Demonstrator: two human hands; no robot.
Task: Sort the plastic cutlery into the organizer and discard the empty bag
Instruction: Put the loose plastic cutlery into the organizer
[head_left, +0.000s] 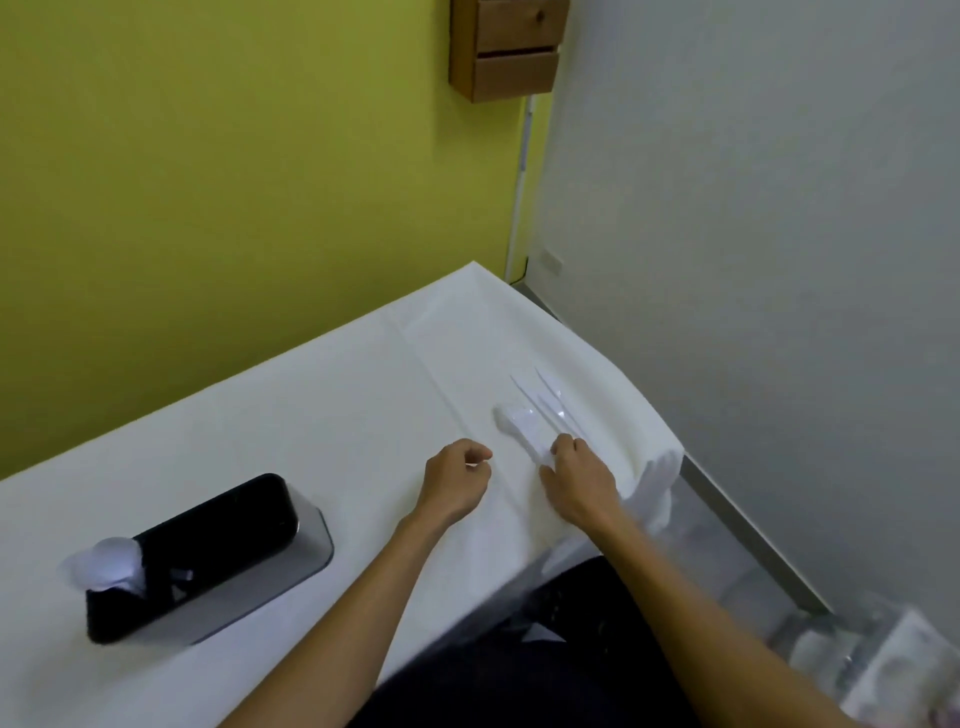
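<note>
Head view: a white-covered worktop (311, 415) stands against a yellow-green wall. A small pile of clear plastic cutlery (535, 415) lies near the worktop's right edge, well apart from the black organizer (208, 556) at the left, which already holds a few clear spoons (109, 564). The right hand (579, 483) has its fingertips curled over the near ends of the pile, taking hold. The left hand (457, 480) rests just beside it in a loose fist. A thin white sliver shows at its thumb, but I cannot tell whether it grasps anything.

The pieces look very light, stiff, thin and slick, and are hard to see against the cloth. They would likely skid or scatter if pushed, so pinching them by the handles, one kind at a time, seems safest. Blurred clear plastic (857, 660) at lower right may be the bag.
</note>
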